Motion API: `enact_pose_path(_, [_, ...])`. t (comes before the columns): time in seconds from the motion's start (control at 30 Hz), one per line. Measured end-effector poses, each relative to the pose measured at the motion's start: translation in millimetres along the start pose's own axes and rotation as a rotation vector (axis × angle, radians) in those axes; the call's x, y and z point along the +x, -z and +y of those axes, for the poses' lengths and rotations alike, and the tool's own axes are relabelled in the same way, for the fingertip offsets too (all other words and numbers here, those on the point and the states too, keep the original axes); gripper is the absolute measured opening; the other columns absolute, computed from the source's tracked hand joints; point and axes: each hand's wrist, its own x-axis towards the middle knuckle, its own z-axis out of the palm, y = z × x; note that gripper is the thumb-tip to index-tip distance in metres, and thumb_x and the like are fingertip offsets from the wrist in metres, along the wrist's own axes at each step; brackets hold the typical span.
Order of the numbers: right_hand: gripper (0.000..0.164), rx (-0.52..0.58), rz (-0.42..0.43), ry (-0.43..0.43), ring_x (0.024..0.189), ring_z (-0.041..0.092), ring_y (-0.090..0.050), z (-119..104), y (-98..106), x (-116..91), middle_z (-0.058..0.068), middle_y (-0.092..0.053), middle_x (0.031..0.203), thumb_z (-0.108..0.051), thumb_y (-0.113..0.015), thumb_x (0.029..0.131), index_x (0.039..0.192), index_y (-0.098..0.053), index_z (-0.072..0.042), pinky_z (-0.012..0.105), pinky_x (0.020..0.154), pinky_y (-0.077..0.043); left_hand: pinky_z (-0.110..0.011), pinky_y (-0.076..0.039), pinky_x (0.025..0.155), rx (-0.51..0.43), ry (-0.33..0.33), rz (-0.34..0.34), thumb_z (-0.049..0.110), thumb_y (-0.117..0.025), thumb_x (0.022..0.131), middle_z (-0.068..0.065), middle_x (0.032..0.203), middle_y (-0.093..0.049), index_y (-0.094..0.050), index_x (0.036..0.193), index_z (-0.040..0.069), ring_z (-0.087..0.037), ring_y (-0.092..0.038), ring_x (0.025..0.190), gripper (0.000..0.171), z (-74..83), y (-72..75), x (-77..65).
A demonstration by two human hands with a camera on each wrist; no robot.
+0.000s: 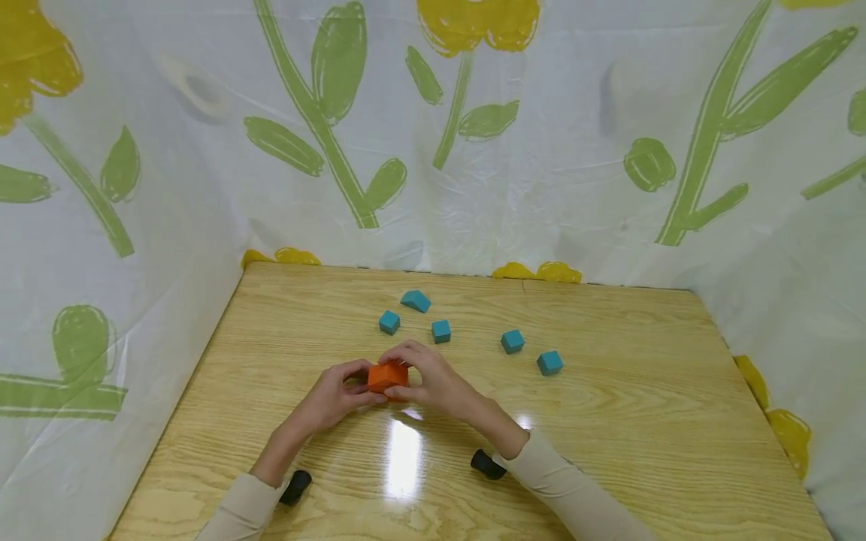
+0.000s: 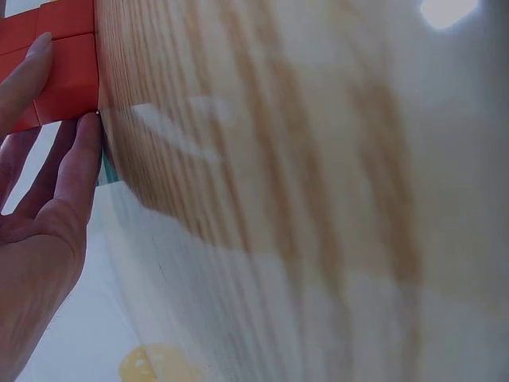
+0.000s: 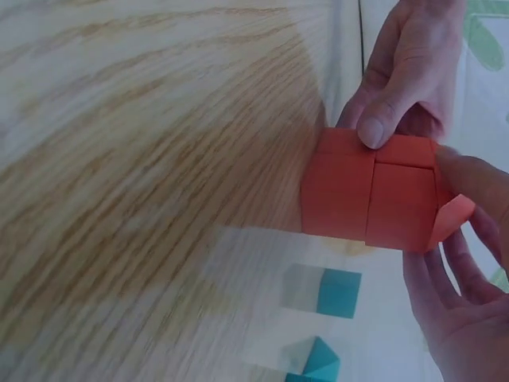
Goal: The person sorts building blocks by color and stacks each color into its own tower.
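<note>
A small stack of orange-red blocks (image 1: 387, 376) stands on the wooden table between both hands; the right wrist view shows cube-like blocks (image 3: 338, 195) set flush together. My left hand (image 1: 330, 397) grips the stack from the left, thumb on the near side and fingers behind. From the right, my right hand (image 1: 436, 382) pinches at the top of the stack. A slanted orange block (image 3: 452, 220) shows there by its fingers, its full shape partly hidden.
Beyond the stack lie several teal cubes, among them a left one (image 1: 389, 322) and a right one (image 1: 550, 363), plus a teal wedge-like block (image 1: 416, 301). Flower-printed white sheeting (image 1: 541, 188) walls in the table (image 1: 643, 421) at back and sides.
</note>
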Motion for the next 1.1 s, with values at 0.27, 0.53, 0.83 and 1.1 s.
enact_pose_path(0.27, [0.047,0.033,-0.003,0.009,0.113,0.027,-0.062,2.2,8.3,-4.8,0.017,-0.062,0.127,-0.008,-0.081,0.090,0.131,-0.060,0.003,0.036,0.096,-0.057,-0.029,-0.057,0.095,0.001,0.026,0.004,0.003,-0.079,0.089,-0.011,0.117,-0.067,-0.068,0.119,0.005,-0.030,-0.066,0.114,0.032,-0.1,0.3,0.1])
enact_pose_path(0.53, [0.046,0.046,-0.004,-0.011,0.113,0.035,-0.062,1.3,20.0,-10.2,0.012,-0.063,0.128,-0.011,-0.080,0.092,0.132,-0.060,-0.002,0.044,0.097,-0.056,-0.036,-0.058,0.094,0.061,0.021,-0.005,0.012,-0.082,0.089,-0.015,0.121,-0.068,-0.066,0.125,0.001,-0.033,-0.068,0.112,0.040,2.9,1.7,-0.7])
enact_pose_path(0.83, [0.040,0.028,0.001,-0.045,0.117,0.020,-0.060,-5.7,38.5,-15.9,0.004,-0.064,0.126,-0.014,-0.078,0.094,0.130,-0.063,-0.006,0.040,0.099,-0.055,-0.056,-0.052,0.101,0.291,-0.023,0.071,0.025,-0.085,0.087,-0.013,0.127,-0.068,-0.065,0.130,0.000,-0.035,-0.064,0.115,0.054,33.1,5.5,-1.2])
enact_pose_path(1.1, [0.038,-0.043,0.039,0.003,0.113,0.020,-0.063,-15.3,61.9,-25.0,0.002,-0.065,0.121,-0.011,-0.077,0.094,0.129,-0.063,-0.008,0.037,0.097,-0.056,-0.060,-0.048,0.104,0.329,-0.064,0.107,0.028,-0.083,0.090,-0.009,0.132,-0.066,-0.066,0.131,0.006,-0.034,-0.059,0.126,0.050,67.7,4.1,5.6])
